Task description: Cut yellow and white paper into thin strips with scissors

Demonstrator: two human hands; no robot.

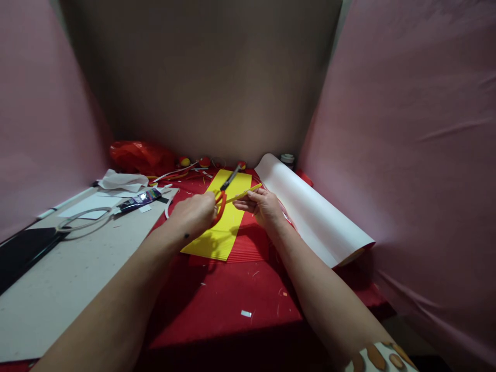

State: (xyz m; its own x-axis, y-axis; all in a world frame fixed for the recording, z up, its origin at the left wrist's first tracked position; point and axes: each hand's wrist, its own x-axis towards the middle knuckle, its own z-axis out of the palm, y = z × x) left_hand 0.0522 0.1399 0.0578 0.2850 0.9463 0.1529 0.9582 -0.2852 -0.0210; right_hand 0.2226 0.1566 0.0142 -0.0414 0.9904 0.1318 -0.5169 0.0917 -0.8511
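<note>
My left hand [196, 213] is closed around a pair of scissors [222, 205] with orange handles. Their dark blades point up and away from me, toward the far wall. In my right hand [265, 205], a thin yellow strip [242, 195] is pinched between thumb and fingers. The strip slants down to the left toward the scissors' handles; whether my left fingers also touch it, I cannot tell. Beneath both hands lies a yellow corrugated sheet [209, 247], partly over a red corrugated sheet [253, 237].
A white paper roll [310, 206] lies on the right. To the left, a grey board [96, 268] carries a purple packet [140, 200], white papers and a black item. A red plastic bag [141, 156] and small red-and-yellow objects sit along the back. Scraps dot the red cloth [217, 310].
</note>
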